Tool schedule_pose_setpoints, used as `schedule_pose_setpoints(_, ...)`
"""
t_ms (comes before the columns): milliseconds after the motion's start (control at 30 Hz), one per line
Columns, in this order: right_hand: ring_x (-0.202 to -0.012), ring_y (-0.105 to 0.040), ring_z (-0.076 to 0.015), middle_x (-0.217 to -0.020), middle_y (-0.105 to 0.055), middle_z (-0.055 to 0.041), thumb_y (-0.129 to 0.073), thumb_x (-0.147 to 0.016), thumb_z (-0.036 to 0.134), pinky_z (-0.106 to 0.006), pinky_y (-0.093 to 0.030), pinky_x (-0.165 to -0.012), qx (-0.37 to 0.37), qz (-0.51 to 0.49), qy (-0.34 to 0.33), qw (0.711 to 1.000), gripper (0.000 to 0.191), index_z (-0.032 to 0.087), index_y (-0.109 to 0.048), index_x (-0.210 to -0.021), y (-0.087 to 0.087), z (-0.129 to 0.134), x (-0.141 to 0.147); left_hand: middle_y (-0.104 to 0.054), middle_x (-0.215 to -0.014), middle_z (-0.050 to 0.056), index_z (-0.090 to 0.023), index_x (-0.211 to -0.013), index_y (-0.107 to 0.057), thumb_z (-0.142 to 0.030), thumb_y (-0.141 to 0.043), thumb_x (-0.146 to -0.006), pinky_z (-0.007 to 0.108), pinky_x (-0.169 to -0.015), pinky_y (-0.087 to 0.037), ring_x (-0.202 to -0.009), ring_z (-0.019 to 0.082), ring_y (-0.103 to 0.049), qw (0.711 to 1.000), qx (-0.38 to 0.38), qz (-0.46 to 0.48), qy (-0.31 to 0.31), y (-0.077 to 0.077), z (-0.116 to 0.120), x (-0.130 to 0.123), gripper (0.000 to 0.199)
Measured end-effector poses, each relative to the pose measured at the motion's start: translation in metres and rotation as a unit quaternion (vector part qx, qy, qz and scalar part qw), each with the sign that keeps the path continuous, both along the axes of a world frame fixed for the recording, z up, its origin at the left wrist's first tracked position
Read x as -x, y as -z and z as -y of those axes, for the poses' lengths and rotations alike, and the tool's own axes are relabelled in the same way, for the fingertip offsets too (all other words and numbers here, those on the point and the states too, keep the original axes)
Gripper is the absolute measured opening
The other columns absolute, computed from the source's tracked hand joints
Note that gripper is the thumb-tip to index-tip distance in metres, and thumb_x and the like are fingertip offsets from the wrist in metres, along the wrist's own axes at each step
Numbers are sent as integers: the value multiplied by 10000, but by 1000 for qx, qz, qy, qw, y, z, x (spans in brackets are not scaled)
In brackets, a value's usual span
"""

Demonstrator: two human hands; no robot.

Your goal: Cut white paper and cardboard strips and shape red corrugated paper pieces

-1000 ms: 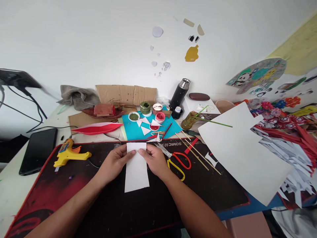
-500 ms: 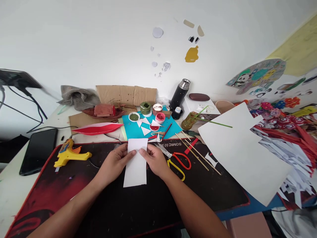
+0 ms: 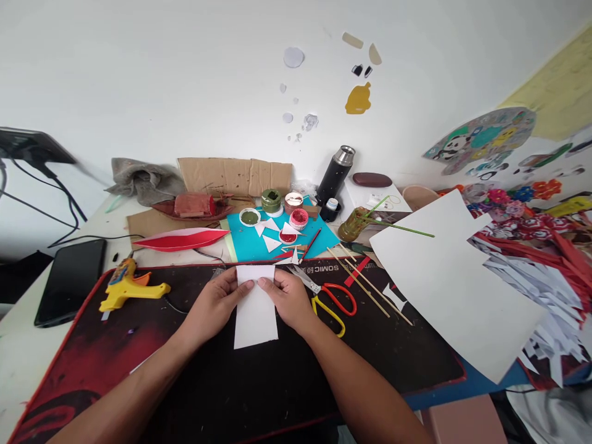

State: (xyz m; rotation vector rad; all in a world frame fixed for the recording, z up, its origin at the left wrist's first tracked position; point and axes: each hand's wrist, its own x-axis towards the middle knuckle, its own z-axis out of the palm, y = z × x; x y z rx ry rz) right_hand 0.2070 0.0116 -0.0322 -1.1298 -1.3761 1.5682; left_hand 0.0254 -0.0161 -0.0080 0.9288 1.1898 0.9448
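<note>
A white rectangular strip of paper (image 3: 256,317) is held upright above the dark desk mat (image 3: 222,394). My left hand (image 3: 216,301) pinches its left edge, thumb on the front and fingers behind. On the opposite edge my right hand (image 3: 292,299) grips it the same way, the two thumbs close together near the upper part. Scissors (image 3: 330,300) with one red and one yellow handle lie just right of my right hand. Thin wooden sticks (image 3: 370,287) and a small white paper scrap (image 3: 394,297) rest farther right.
A yellow glue gun (image 3: 134,288) and a black phone (image 3: 71,280) lie left. Behind are a red paper boat shape (image 3: 182,239), paint jars (image 3: 271,202) on blue paper (image 3: 238,231), and a black flask (image 3: 335,176). A large white sheet (image 3: 456,290) is at right.
The paper strip has shifted slightly down at its top, and its lower end has swung a little to the right. Both hands keep their hold.
</note>
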Motion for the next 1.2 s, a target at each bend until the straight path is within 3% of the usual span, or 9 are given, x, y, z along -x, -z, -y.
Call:
schedule_pose_setpoints(333, -725, -615, -185, -832, -711, -32, -732, -914, 622, -285, -473, -653, 32, -62, -40, 997, 457, 174, -730, -1004, -4, -1, 0, -840, -1119, 136, -186, -1173, -693, -696, -843, -754, 366, -696, -643, -868, 317, -796, 997, -26, -53, -53, -8, 0, -2, 677)
schedule_pose_setpoints(467, -691, -587, -167, -813, -708, -25, -728, -913, 592, -269, -442, -624, 30, -40, -28, 998, 436, 167, -743, -1005, -4, -1, 0, -831, -1165, 144, -192, -1188, -678, -718, -817, -771, 394, -757, -652, -945, 339, -801, 997, -39, -64, -29, -9, -1, 0, 686)
schedule_pose_setpoints(633, -657, -534, -159, -759, -656, -9, -706, -916, 601, -266, -414, -588, 1, 18, -2, 1000, 422, 179, -708, -919, -5, -2, -3, -852, -1068, 114, -191, -1179, -705, -715, -807, -788, 406, -753, -656, -908, 340, -812, 998, -20, -60, 22, -4, -1, 3, 662)
schedule_pose_setpoints(733, -632, -490, -149, -703, -594, 11, -713, -914, 591, -269, -387, -581, -17, 54, 8, 998, 414, 185, -671, -846, -5, -2, -3, -853, -1057, 105, -194, -1203, -710, -673, -797, -828, 381, -708, -642, -870, 324, -809, 997, -32, -66, 16, 0, 0, 3, 614)
schedule_pose_setpoints(867, -668, -538, -164, -761, -640, -6, -695, -921, 607, -278, -420, -611, -2, 15, 2, 1000, 422, 185, -694, -926, -6, -1, -1, -852, -1076, 102, -202, -1210, -716, -621, -829, -822, 380, -736, -641, -861, 308, -800, 999, -30, -42, 5, 1, 1, 1, 582)
schedule_pose_setpoints(1033, -657, -550, -158, -772, -644, -3, -712, -898, 645, -269, -435, -592, 36, -39, -32, 998, 466, 183, -690, -952, -6, 0, 1, -848, -1082, 110, -203, -1128, -719, -663, -860, -755, 373, -743, -639, -893, 317, -787, 994, -36, -69, -74, -7, -1, 0, 608)
schedule_pose_setpoints(1200, -631, -478, -137, -720, -590, 11, -698, -916, 631, -256, -388, -564, 17, -16, -22, 999, 461, 171, -685, -886, -5, 1, -1, -836, -1021, 99, -205, -1070, -733, -700, -811, -777, 354, -725, -620, -902, 317, -770, 993, -55, -97, -41, -8, -1, 0, 580)
